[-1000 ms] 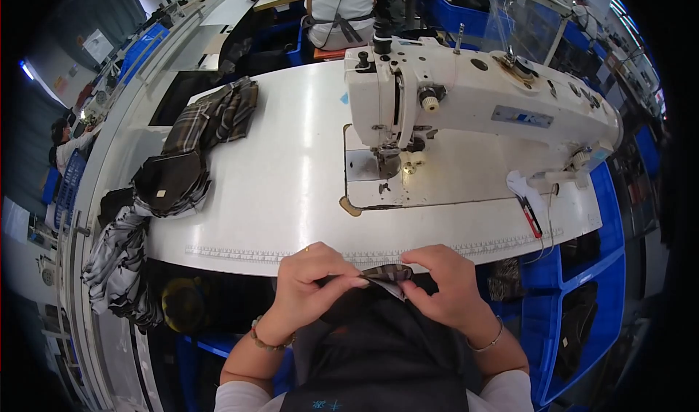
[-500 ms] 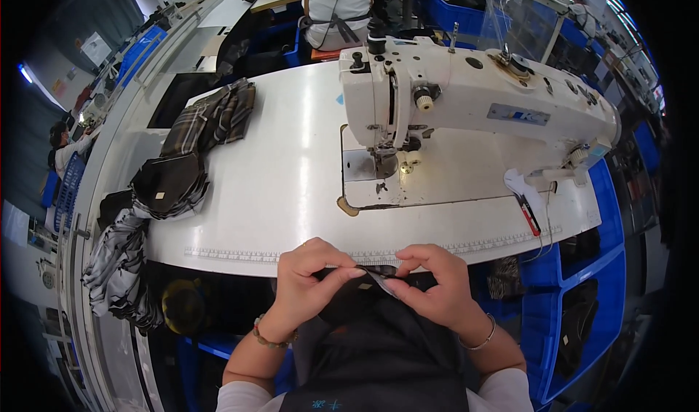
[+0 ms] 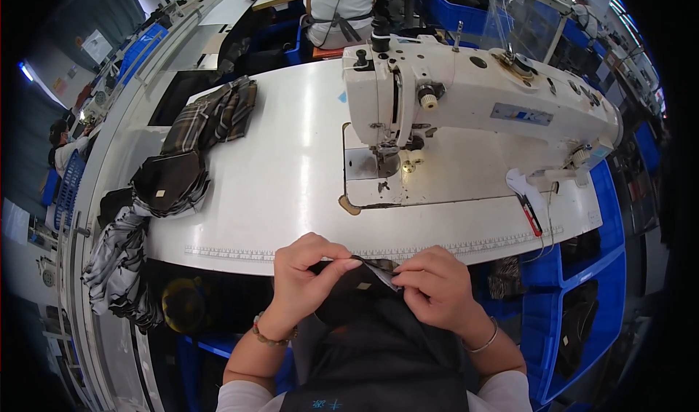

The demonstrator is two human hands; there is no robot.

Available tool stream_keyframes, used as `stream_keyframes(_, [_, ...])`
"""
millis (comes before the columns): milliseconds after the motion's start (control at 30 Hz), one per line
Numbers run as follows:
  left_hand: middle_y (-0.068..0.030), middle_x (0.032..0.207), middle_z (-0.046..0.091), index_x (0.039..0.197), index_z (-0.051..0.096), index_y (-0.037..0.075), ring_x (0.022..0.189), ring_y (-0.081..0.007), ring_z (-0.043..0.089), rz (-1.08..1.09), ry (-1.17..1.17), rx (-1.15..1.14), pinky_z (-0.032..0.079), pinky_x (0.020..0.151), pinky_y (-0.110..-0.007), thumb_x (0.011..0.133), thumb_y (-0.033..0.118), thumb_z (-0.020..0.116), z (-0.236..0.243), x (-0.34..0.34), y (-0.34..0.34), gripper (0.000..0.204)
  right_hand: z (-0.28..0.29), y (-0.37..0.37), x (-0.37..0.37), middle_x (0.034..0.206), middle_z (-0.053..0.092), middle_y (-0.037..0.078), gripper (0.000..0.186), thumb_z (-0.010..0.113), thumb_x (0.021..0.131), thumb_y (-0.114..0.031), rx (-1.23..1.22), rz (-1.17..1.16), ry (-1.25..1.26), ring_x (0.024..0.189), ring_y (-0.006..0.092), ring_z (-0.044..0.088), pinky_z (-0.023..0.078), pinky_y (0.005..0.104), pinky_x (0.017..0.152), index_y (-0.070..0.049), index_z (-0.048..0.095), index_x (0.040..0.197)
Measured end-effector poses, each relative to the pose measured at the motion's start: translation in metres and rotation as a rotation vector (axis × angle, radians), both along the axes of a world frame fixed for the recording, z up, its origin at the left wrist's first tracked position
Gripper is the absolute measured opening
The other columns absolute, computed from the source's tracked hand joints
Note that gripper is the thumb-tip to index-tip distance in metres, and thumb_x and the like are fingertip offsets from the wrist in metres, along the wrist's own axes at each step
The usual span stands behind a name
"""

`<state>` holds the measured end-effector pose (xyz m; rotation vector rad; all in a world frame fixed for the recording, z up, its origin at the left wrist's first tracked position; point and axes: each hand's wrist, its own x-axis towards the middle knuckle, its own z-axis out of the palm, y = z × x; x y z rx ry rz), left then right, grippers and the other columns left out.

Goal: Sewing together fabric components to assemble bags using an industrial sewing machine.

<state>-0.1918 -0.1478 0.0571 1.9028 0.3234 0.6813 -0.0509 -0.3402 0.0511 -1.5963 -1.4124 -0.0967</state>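
Observation:
Both hands pinch a dark fabric piece (image 3: 346,293) in front of the table's near edge. It carries a small pale square sticker, and a lighter grey lining shows along its upper right edge. My left hand (image 3: 306,274) grips the top edge between thumb and fingertips. At the right end of that edge, my right hand (image 3: 439,284) is closed on the fabric with its fingers curled. The piece's lower part merges with my dark apron (image 3: 386,354), so its outline there is hard to tell.
A white sewing machine (image 3: 466,84) stands on the white table (image 3: 277,157). A red-and-black cutter (image 3: 531,217) lies at right, beyond a ruler strip (image 3: 240,254). Folded plaid fabric (image 3: 207,121), dark pieces (image 3: 169,183) and grey-black cloth (image 3: 116,263) sit left. Blue bins (image 3: 539,325) flank the right.
My right hand has shifted slightly down and right along the fabric edge, its fingers curling closer. My left hand has risen a little, still pinching.

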Motion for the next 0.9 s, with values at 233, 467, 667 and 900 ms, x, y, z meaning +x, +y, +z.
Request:
stream_keyframes(233, [-0.0039,0.073,0.069,0.081,0.074,0.004,0.066,-0.0145,0.059,0.004,-0.004,0.045,0.046,0.062,-0.027,0.077,0.001,0.082,0.002,-0.001,-0.001,0.009,-0.003,0.005,-0.011,0.084,0.069,0.005,0.019,0.081,0.069,-0.003,0.076,-0.144,-0.088,0.070,0.0236,0.065,0.054,0.0322,0.061,-0.006,0.069,0.084])
stream_keyframes(467, [-0.0057,0.076,0.069,0.079,0.072,0.001,0.070,-0.0147,0.062,-0.040,-0.004,0.073,0.047,0.066,-0.026,0.076,0.000,0.083,0.002,0.001,-0.003,0.011,-0.005,0.000,-0.003,0.077,0.069,0.007,0.017,0.081,0.072,-0.001,0.045,-0.120,0.134,0.066,0.0232,0.066,0.051,0.0309,0.057,-0.006,0.069,0.084])
stream_keyframes(667, [-0.0017,0.070,0.068,0.081,0.075,0.007,0.067,-0.0161,0.057,-0.033,-0.010,0.120,0.046,0.065,-0.029,0.076,0.003,0.083,0.000,0.003,-0.005,0.010,0.003,0.000,-0.001,0.077,0.067,0.008,0.015,0.078,0.077,-0.001,-0.130,-0.146,0.267,0.070,0.0254,0.065,0.051,0.0309,0.061,-0.004,0.069,0.089])
stream_keyframes(900, [-0.0039,0.077,0.070,0.084,0.074,0.004,0.071,-0.0146,0.060,-0.041,-0.002,-0.047,0.048,0.068,-0.027,0.080,0.001,0.080,-0.011,0.000,0.005,0.007,0.002,0.012,-0.002,0.082,0.067,0.008,0.013,0.072,0.082,-0.004,-0.091,-0.065,-0.020,0.071,0.0261,0.065,0.052,0.0344,0.061,-0.006,0.066,0.092])
